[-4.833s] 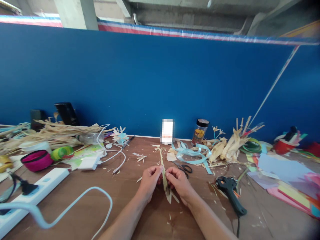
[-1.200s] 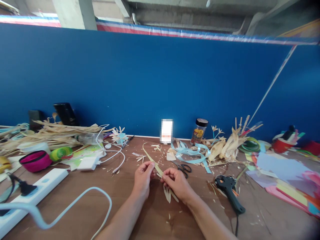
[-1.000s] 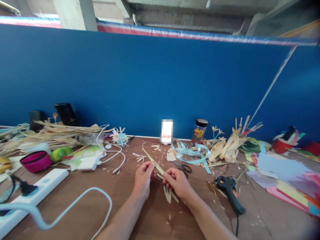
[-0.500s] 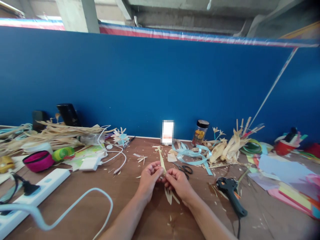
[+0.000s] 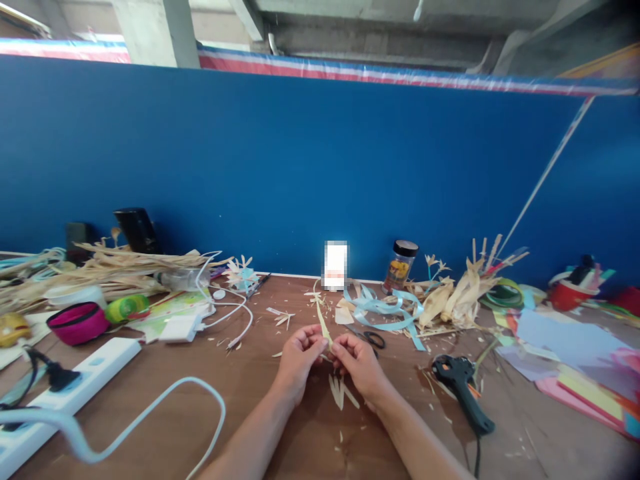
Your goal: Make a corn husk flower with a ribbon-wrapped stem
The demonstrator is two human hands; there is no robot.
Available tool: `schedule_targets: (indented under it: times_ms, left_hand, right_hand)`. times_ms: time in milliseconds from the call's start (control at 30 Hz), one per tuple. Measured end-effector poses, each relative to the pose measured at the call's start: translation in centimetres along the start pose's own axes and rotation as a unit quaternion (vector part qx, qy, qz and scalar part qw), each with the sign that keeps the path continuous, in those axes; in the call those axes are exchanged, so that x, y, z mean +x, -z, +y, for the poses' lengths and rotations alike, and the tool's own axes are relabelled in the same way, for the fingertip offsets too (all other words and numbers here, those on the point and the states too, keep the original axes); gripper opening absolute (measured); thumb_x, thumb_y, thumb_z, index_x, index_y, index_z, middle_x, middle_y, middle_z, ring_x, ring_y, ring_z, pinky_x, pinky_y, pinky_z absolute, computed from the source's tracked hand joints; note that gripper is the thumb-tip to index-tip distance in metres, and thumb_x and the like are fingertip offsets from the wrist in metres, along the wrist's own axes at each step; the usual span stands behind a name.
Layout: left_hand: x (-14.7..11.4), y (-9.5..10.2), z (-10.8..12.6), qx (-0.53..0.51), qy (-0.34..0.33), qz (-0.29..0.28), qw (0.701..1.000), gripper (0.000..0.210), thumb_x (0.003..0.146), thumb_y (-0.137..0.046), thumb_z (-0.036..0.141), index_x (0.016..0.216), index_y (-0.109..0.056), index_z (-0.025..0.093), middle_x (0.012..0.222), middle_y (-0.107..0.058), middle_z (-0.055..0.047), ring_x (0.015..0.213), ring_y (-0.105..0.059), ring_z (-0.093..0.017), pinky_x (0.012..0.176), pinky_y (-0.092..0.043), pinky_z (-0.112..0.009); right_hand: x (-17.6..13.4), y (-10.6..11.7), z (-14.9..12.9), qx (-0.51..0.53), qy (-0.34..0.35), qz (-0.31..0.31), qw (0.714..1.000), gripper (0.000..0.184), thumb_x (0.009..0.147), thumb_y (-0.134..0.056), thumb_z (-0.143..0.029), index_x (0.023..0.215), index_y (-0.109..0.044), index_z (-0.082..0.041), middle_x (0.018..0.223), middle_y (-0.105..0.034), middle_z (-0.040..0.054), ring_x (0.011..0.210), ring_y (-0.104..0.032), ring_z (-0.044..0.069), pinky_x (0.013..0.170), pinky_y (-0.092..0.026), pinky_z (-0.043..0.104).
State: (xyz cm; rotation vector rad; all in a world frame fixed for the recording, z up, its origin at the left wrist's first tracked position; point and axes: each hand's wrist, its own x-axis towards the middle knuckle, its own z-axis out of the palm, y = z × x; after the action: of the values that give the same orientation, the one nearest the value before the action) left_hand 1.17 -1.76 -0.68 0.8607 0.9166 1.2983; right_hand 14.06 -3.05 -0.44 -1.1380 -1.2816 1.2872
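Over the middle of the brown table, my left hand and my right hand pinch the near end of a pale yellow corn husk strip. The fingertips of both hands almost meet, partly hiding that end. From there the strip runs upward, away from me, narrowing at the far end. Several cut husk petals lie on the table just below my hands. Black-handled scissors rest right behind my right hand.
Light blue ribbon, a jar and dried husks lie behind to the right. A glue gun is at right, coloured paper beyond it. A power strip with a white cable occupies the left.
The husk strip's far end has shifted and now curves upward slightly longer and thinner. My hands keep nearly the same place and still pinch it.
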Motion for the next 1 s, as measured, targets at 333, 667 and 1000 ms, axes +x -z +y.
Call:
schedule_targets:
  times_ms: [333,667,1000]
  left_hand:
    - [0.06,0.05,-0.04,-0.017,-0.004,0.019,1.000,0.028,0.056,-0.070,0.028,0.077,-0.062,0.012,0.062,-0.058,0.001,0.047,-0.047,-0.004,0.045,-0.038,-0.016]
    - [-0.11,-0.02,0.28,-0.028,0.000,0.010,1.000,0.027,0.057,-0.070,0.029,0.077,-0.062,0.012,0.059,-0.056,0.002,0.046,-0.047,-0.004,0.045,-0.038,-0.015]
    - [0.07,0.23,0.43,-0.052,-0.004,0.020,0.998,0.018,0.060,-0.068,0.024,0.065,-0.056,0.012,0.051,-0.048,0.005,0.043,-0.041,-0.002,0.042,-0.033,-0.012]
  right_hand:
    - [-0.01,-0.20,-0.04,0.001,-0.025,-0.017,1.000,0.031,0.071,-0.054,-0.047,0.071,-0.048,-0.016,0.058,-0.061,-0.0006,0.045,-0.051,0.008,0.043,-0.034,0.017]
    - [-0.10,-0.05,-0.03,-0.011,-0.017,-0.021,1.000,0.027,0.072,-0.054,-0.043,0.069,-0.049,-0.016,0.059,-0.061,-0.0002,0.047,-0.050,0.008,0.044,-0.035,0.017]
    - [-0.35,-0.14,-0.68,-0.062,-0.006,-0.043,0.997,0.022,0.071,-0.053,-0.037,0.066,-0.047,-0.017,0.053,-0.058,-0.0013,0.043,-0.047,0.007,0.043,-0.035,0.017]
